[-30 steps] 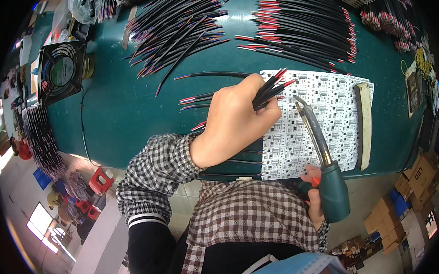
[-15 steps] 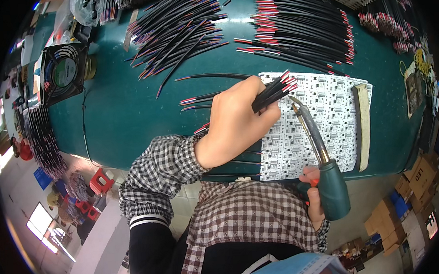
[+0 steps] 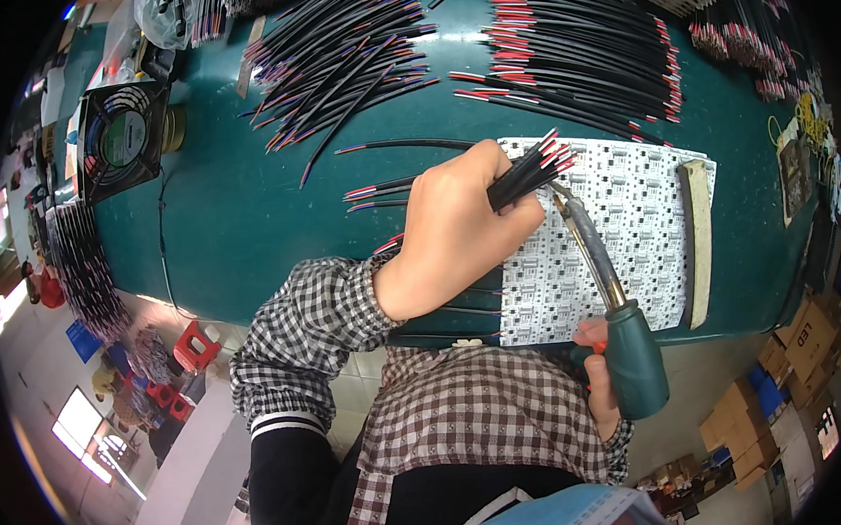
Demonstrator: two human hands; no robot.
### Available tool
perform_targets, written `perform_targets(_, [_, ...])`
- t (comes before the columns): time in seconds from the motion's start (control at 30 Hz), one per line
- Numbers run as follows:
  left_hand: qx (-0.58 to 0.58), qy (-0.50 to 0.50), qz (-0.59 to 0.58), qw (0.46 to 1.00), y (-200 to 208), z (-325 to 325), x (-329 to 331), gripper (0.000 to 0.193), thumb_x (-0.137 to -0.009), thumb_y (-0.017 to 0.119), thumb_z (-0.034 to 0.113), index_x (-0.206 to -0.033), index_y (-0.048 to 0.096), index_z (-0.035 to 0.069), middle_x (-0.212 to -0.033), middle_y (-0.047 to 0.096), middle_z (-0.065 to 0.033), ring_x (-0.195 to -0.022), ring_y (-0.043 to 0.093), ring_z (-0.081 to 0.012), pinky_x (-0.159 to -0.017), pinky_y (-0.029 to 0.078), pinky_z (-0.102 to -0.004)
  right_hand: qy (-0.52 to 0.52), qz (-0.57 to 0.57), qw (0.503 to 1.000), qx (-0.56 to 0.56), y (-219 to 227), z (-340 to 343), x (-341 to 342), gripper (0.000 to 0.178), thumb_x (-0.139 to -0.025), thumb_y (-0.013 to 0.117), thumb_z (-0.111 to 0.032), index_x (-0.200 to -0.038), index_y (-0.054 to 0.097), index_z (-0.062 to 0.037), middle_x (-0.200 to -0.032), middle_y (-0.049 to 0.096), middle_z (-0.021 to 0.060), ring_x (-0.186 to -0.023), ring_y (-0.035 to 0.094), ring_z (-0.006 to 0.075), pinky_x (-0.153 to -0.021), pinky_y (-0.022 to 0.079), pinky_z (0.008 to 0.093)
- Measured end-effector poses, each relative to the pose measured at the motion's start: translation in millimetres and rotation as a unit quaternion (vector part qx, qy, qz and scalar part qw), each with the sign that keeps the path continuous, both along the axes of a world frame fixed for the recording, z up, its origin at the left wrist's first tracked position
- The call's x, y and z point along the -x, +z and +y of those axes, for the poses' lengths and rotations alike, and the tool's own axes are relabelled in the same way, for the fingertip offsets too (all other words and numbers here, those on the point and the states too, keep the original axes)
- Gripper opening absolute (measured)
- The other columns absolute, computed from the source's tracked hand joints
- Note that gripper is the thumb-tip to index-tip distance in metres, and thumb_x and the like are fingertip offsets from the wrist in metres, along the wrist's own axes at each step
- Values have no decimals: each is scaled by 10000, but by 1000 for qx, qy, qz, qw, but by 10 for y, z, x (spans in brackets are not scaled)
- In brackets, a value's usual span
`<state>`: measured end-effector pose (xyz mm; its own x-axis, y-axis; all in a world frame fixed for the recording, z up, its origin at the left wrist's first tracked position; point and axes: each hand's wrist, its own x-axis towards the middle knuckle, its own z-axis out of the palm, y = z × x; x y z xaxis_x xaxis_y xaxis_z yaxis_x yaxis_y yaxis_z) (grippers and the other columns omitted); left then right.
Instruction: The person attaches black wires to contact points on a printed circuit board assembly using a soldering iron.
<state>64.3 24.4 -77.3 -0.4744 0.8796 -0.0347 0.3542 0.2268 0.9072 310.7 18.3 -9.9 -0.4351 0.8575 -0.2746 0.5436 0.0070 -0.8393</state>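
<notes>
My left hand (image 3: 461,225) is closed round a bundle of black cables (image 3: 520,178), whose red and white wire ends fan out beyond the fingers. Below it lies a white sheet of circuit boards (image 3: 616,226) printed with rows of small dark components. In my right hand (image 3: 602,381) is a soldering iron (image 3: 637,361) with a green handle, partly hiding the fingers. Its tip reaches up over the sheet, close to my left fingers and the cable ends; I cannot tell what it touches. Several cables (image 3: 389,187) stick out from the sheet's left edge, partly behind my left hand.
A pale bar (image 3: 697,244) lies along the sheet's right side. Farther back are loose black cables (image 3: 337,64) and a row of red-tipped cables (image 3: 580,54). A black fan (image 3: 122,137) stands at the left, and a cable bundle (image 3: 81,273) hangs over the table edge.
My left hand and the cable bundle have shifted slightly to the right. The soldering iron has tilted a little, its handle moving slightly up and left.
</notes>
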Motion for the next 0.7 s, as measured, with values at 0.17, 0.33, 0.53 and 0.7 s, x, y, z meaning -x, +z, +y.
perform_targets(0.17, [9,-2,-1,1000,21,14,11,261,-726,739,59,-692,484,17,-544,475,-47,-506,387,-67,-462,354,-271,4,-10,1000,4,2,12,5,247,-793,776,-178,-968,689,-26,-918,709,89,-872,664,236,-811,520,349])
perform_targets(0.33, [9,-4,-7,1000,31,29,15,270,-726,740,59,-688,478,9,-542,478,-53,-520,373,-54,-462,352,-271,-3,-21,1000,7,25,17,25,244,-800,777,-187,-975,695,-38,-928,708,90,-871,660,244,-803,522,348])
perform_targets(0.53, [18,-9,-4,1000,14,22,27,231,-730,737,62,-708,516,-1,-556,511,-66,-525,400,-55,-476,374,-267,111,-76,988,-76,9,58,-51,298,-813,773,-241,-1009,695,-29,-910,694,98,-853,655,266,-764,533,354])
perform_targets(0.7, [29,-10,-4,1000,24,18,28,223,-732,738,68,-714,527,-2,-565,519,-72,-522,412,-62,-479,380,-269,63,-42,996,-52,24,39,-34,344,-825,768,-269,-1038,690,-9,-883,671,96,-837,666,273,-723,542,358])
